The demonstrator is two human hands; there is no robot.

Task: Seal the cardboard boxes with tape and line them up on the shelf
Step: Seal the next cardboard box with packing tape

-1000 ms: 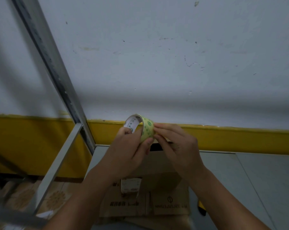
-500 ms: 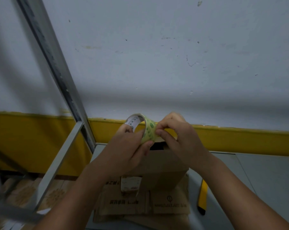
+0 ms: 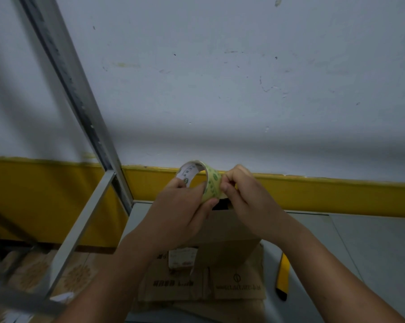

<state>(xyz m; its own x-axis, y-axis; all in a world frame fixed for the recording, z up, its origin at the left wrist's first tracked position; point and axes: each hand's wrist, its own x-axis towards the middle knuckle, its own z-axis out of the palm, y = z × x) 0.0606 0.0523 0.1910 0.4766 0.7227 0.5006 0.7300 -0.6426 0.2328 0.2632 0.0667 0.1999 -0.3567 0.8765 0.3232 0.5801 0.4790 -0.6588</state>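
Note:
I hold a roll of yellowish tape (image 3: 210,183) with green print up in front of the wall. My left hand (image 3: 180,213) grips the roll, thumb inside its white core. My right hand (image 3: 245,199) pinches at the roll's outer face with curled fingertips. Below the hands stands a brown cardboard box (image 3: 227,236) with a dark gap at its top. It rests on flattened cardboard boxes (image 3: 201,285) lying on the grey shelf surface (image 3: 371,248).
A yellow and black utility knife (image 3: 283,276) lies on the shelf surface right of the boxes. The shelf's grey metal upright (image 3: 68,82) and a brace (image 3: 85,227) stand at the left. A white wall with a yellow band (image 3: 336,197) is behind.
My right hand's fingers have curled from lying flat on the roll to a tighter pinch at its surface. The roll and my left hand stayed almost in place.

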